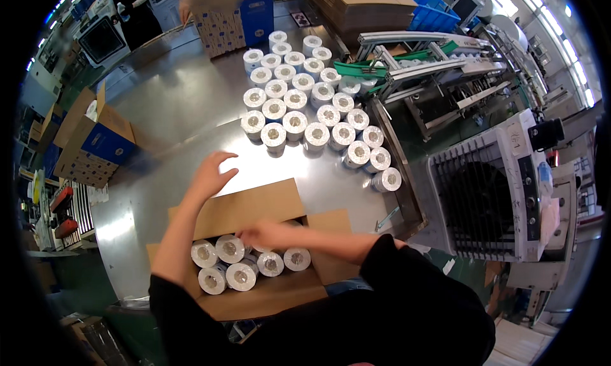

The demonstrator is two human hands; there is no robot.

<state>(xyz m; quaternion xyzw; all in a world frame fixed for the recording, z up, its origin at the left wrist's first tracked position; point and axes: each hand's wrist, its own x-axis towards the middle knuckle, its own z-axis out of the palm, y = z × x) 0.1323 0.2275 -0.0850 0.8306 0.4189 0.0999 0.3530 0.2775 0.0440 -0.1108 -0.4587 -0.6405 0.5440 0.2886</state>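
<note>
An open cardboard box (273, 197) stands before me with its flaps spread. Inside are several white film-wrapped paper rolls (241, 276), upright in two rows. My right hand (259, 234) reaches across the box, its fingers low over the far row beside a roll (230, 248). Blur and the hand itself hide whether it grips a roll there. Beyond the far flap, my left hand (213, 175) is above the metal table with thumb and fingers apart, holding nothing. A large group of similar rolls (294, 122) stands on the table ahead, to the right of that hand.
A blue-printed carton (105, 140) stands open at the left, and another carton (234, 24) at the far edge near another person's hand (184, 13). A metal conveyor (414, 64) with green guides meets the table at the right. An air cooler (477, 188) stands beyond the table's right rim.
</note>
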